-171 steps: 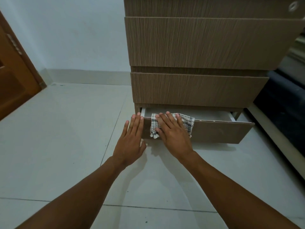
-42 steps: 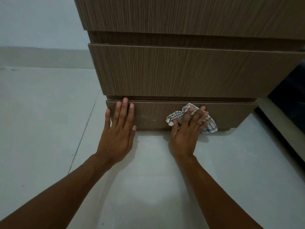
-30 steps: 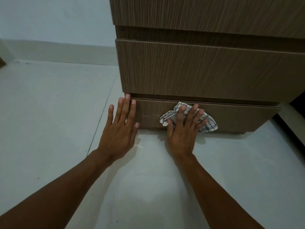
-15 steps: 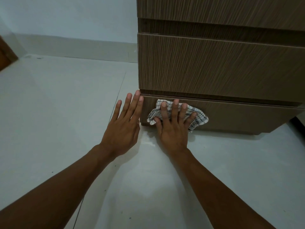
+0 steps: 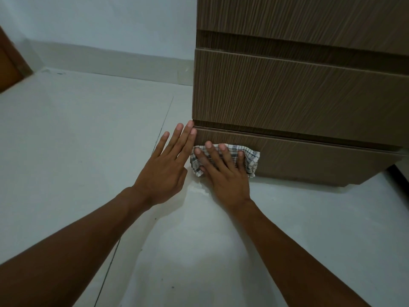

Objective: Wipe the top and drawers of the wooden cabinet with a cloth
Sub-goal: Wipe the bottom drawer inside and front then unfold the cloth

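Note:
The wooden cabinet [image 5: 298, 91] fills the upper right, its drawers closed. My right hand [image 5: 223, 173] lies flat with spread fingers on a white checked cloth [image 5: 251, 159], pressing it against the left end of the bottom drawer front [image 5: 309, 160]. My left hand [image 5: 167, 167] is flat and holds nothing. Its fingertips rest at the left corner of the bottom drawer, just left of the cloth. Much of the cloth is hidden under my right hand.
Pale floor tiles [image 5: 88, 140] spread to the left and in front of the cabinet. A white wall with a skirting board [image 5: 110, 60] runs behind. A brown wooden door edge [image 5: 8, 69] shows at the far left. A dark gap [image 5: 398, 176] lies right of the cabinet.
The bottom drawer, open 5.7 s ago, is now closed. My right hand has slid the cloth leftward along the drawer front to its left end, and my left hand has shifted to the corner.

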